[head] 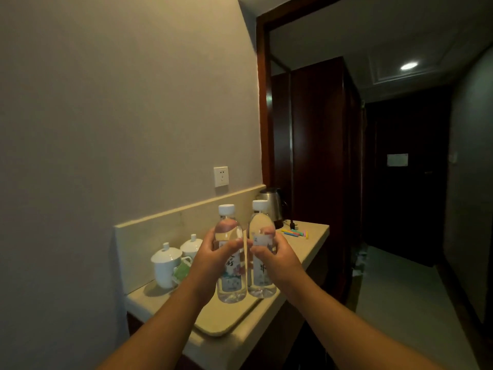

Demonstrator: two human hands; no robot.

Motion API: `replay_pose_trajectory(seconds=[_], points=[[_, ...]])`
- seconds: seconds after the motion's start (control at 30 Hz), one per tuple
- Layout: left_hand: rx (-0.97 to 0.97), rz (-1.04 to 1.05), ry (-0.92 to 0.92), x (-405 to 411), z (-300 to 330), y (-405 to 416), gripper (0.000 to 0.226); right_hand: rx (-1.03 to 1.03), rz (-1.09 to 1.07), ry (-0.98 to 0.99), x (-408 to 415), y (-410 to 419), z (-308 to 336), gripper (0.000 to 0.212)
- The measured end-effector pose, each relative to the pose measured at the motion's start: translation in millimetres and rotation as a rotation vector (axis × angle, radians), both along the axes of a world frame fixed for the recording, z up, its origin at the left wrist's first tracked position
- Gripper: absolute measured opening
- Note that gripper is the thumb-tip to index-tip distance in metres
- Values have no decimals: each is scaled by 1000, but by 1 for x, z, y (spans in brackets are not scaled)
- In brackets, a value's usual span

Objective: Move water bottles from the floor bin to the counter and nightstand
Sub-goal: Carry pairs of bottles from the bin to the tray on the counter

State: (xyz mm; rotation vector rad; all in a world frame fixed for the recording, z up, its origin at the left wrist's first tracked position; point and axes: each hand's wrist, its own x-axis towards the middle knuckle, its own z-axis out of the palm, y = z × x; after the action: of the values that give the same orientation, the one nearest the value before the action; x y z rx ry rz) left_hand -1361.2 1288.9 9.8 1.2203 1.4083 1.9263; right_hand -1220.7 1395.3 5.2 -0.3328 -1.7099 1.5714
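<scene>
Two clear water bottles with white caps stand upright side by side over a beige tray [221, 320] on the counter [306, 243]. My left hand [213, 259] grips the left bottle [230, 284] around its middle. My right hand [274, 253] grips the right bottle [261, 283] the same way. Both bottle bases sit at or just above the tray surface; contact cannot be told. The floor bin and the nightstand are out of view.
Two white lidded cups [166, 264] stand at the counter's back left, with a green packet beside them. A steel kettle [272, 205] and coloured sticks [294, 232] occupy the far end. A wall socket [221, 176] is above. A dark corridor opens to the right.
</scene>
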Motion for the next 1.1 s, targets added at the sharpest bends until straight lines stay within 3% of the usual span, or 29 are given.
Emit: replay_pose_trajectory(seconds=[0.07, 0.27, 0.57, 0.67, 0.77, 1.1], points=[[-6, 66, 20, -5, -3, 15, 71, 6, 42, -16, -16, 25, -4, 33], [-15, 323, 15, -33, -11, 45, 57, 16, 235, -75, -73, 82, -11, 38], [-49, 629, -19, -71, -38, 16, 41, 29, 487, -163, -150, 79, -40, 40], [-63, 673, -35, -81, -50, 1, 50, 26, 551, -170, -169, 67, -52, 40], [-76, 673, -46, -84, -58, -9, 60, 0, 595, -144, -179, 60, -58, 54], [-152, 647, 13, -77, -71, 8, 66, 48, 596, -126, -184, 81, -66, 60]])
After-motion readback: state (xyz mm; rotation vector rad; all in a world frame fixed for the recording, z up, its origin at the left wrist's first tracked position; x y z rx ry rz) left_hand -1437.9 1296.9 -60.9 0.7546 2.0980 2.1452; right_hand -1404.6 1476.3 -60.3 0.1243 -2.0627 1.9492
